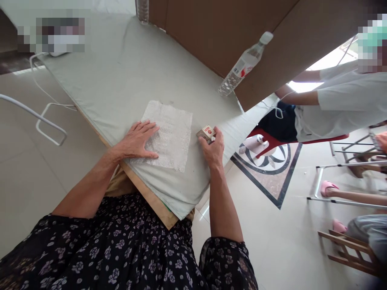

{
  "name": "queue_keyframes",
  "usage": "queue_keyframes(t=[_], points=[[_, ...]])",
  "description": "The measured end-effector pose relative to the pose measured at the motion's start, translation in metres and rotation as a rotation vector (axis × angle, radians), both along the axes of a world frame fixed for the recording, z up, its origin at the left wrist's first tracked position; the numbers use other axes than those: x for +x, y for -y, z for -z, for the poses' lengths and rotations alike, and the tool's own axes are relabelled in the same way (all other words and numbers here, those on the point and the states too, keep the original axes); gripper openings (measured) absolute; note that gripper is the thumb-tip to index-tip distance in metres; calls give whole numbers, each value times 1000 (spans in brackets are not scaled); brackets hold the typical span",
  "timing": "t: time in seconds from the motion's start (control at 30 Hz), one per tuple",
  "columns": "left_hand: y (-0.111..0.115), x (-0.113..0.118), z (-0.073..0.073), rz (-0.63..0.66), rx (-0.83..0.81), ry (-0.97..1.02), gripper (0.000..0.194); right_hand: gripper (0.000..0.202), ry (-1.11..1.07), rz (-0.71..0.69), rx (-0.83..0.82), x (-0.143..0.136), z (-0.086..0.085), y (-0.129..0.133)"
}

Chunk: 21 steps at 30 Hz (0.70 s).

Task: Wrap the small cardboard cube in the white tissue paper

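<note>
A rectangular sheet of bubble wrap [172,133] lies flat on the cloth-covered table in front of me. My left hand [140,141] rests on its left edge, palm down, with the fingers stretched out and the thumb spread apart. To the right of the sheet, my right hand [214,147] grips a small cardboard box [207,131] between thumb and fingers, close above or on the cloth. The box has a cream face with a red mark and a brownish side. I cannot read its print.
A clear plastic bottle [242,68] with a white cap stands beside a large brown cardboard panel [205,32]. Another bottle [142,11] is at the far edge. The pale tablecloth [115,76] covers a wooden-edged table. At right sits a person in a white shirt [347,100].
</note>
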<state>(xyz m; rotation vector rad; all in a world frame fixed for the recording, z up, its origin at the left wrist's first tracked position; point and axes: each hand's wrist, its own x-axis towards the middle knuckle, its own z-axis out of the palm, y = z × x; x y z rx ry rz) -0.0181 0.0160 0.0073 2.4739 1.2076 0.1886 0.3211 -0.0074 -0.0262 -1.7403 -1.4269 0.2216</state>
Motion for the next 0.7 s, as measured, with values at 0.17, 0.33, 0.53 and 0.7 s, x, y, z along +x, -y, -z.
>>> queue_keyframes(t=[0.17,0.33,0.53,0.7], points=[[1,1,-1,-10,-14,14,111,56,-121,-67,4,-13,-11,-7],[1,2,-2,-27,-12,22,112,57,-116,-402,23,-68,-33,7],[2,4,1,-28,-1,65,110,54,117,-557,-129,-111,-18,3],[2,3,2,-37,9,66,109,56,225,-546,-178,-109,-14,4]])
